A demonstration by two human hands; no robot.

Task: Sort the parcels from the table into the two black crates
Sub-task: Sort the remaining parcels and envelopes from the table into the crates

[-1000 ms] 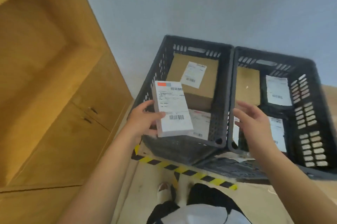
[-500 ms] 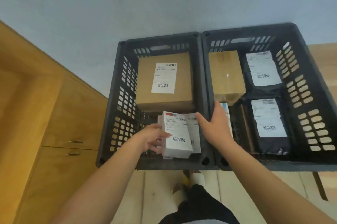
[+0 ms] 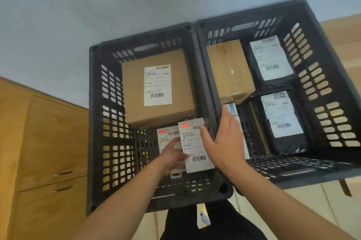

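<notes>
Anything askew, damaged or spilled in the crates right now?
Nothing stands out. Contents of the left crate and right crate look intact, nothing spilled. The left hand holds a white parcel inside the left crate.

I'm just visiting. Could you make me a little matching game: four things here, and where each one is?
Things: 1 white parcel; 2 labelled brown box; 3 taped brown box; 4 nearer black bag.
Places: A right crate, far end; B in left hand; C right crate, near end; D left crate, far end.
Pairs: 1-B, 2-D, 3-A, 4-C.
</notes>
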